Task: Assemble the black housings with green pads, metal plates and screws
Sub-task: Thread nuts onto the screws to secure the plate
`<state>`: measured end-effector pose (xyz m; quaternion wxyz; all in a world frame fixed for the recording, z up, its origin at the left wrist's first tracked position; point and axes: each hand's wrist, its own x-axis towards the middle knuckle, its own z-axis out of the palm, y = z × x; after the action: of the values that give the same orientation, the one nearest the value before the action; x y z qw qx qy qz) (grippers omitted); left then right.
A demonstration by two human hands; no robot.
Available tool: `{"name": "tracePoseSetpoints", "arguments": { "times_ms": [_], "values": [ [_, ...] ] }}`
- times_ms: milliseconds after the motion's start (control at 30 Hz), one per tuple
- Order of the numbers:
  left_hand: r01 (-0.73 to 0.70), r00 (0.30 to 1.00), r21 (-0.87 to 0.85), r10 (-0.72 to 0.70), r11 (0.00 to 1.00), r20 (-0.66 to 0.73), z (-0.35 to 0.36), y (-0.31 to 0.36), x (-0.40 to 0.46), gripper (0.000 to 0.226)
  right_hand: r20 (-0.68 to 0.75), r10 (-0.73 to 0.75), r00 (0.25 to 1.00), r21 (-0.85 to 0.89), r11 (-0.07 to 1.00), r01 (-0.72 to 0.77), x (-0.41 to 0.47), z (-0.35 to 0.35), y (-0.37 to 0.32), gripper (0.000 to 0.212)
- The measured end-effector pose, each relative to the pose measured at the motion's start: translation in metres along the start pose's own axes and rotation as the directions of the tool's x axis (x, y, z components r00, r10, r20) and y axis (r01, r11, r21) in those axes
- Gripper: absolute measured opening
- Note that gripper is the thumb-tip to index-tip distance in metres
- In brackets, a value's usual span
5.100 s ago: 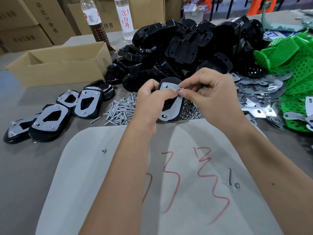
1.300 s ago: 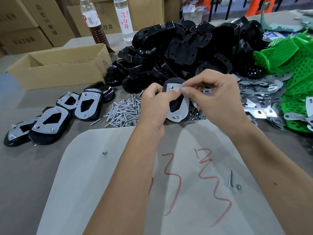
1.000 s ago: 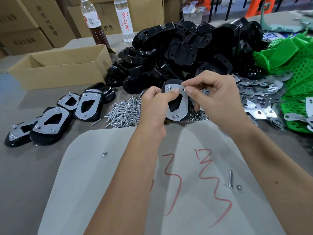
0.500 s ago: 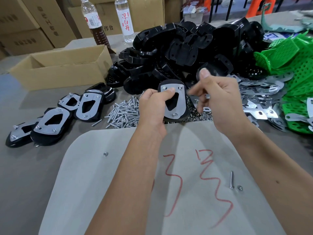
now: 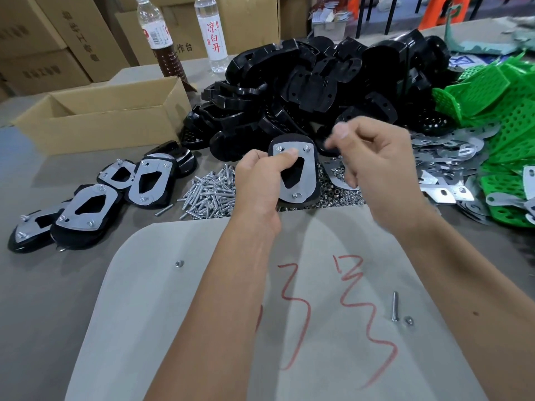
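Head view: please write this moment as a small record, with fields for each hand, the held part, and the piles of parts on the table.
left hand: grips the black housing, thumb on its metal plate
fasteners on plate: three visible, two at top, one at bottom
right hand: raised beside the housing, fingers curled, blurred; holding anything cannot be told
finished units: row at left on the table
screw pile: left of the held housing
black housings pile: behind the hands
loose plates: at right
green pads: far right
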<state>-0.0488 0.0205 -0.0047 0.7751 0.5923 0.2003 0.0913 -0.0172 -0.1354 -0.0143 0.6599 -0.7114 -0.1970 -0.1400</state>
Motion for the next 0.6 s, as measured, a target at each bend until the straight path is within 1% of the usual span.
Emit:
{"name": "tracePoseSetpoints", "arguments": {
  "times_ms": [33,67,133,200,267,300,367,433,533,600],
  "values": [
    [-0.020,1.000,0.016,0.020,1.000,-0.002,0.001,-0.001,-0.001,0.037,0.040,-0.023,0.999,-0.038,0.999,0.025,-0.001,0.002,-0.002,0.017],
    [-0.046,0.999,0.037,0.046,0.998,-0.005,0.002,-0.002,-0.001,0.037,0.069,-0.046,0.997,-0.085,0.995,0.052,-0.001,0.003,-0.003,0.010],
    [-0.103,0.995,0.092,0.104,0.990,-0.003,0.003,-0.003,-0.001,0.039,0.090,-0.071,0.993,-0.156,0.984,0.085,-0.002,0.005,-0.002,0.014],
    [-0.154,0.988,0.135,0.154,0.979,0.008,0.003,-0.003,-0.001,0.039,0.080,-0.064,0.995,-0.168,0.983,0.077,-0.003,0.003,-0.003,0.013],
    [-0.182,0.983,0.162,0.182,0.970,0.015,0.003,-0.003,-0.001,0.038,0.077,-0.080,0.994,-0.197,0.976,0.094,-0.002,0.002,-0.002,0.011],
    [-0.189,0.982,0.175,0.189,0.966,0.018,0.003,-0.003,-0.002,0.038,0.089,-0.107,0.990,-0.243,0.962,0.126,-0.002,0.002,-0.002,0.010],
    [-0.203,0.979,0.202,0.203,0.958,0.023,0.003,-0.003,-0.002,0.037,0.126,-0.190,0.974,-0.371,0.901,0.224,-0.003,0.003,-0.002,0.006],
    [-0.219,0.975,0.230,0.220,0.948,0.023,0.003,-0.004,-0.003,0.036,0.176,-0.241,0.954,-0.484,0.823,0.297,-0.002,0.006,-0.002,0.008],
    [-0.248,0.968,0.238,0.250,0.939,0.025,0.004,-0.002,-0.007,0.035,0.234,-0.223,0.946,-0.593,0.739,0.321,-0.001,0.010,-0.001,0.012],
    [-0.279,0.959,0.259,0.282,0.925,0.023,0.005,-0.001,-0.009,0.034,0.220,-0.206,0.954,-0.625,0.721,0.300,-0.002,0.012,0.000,0.019]
  ]
}}
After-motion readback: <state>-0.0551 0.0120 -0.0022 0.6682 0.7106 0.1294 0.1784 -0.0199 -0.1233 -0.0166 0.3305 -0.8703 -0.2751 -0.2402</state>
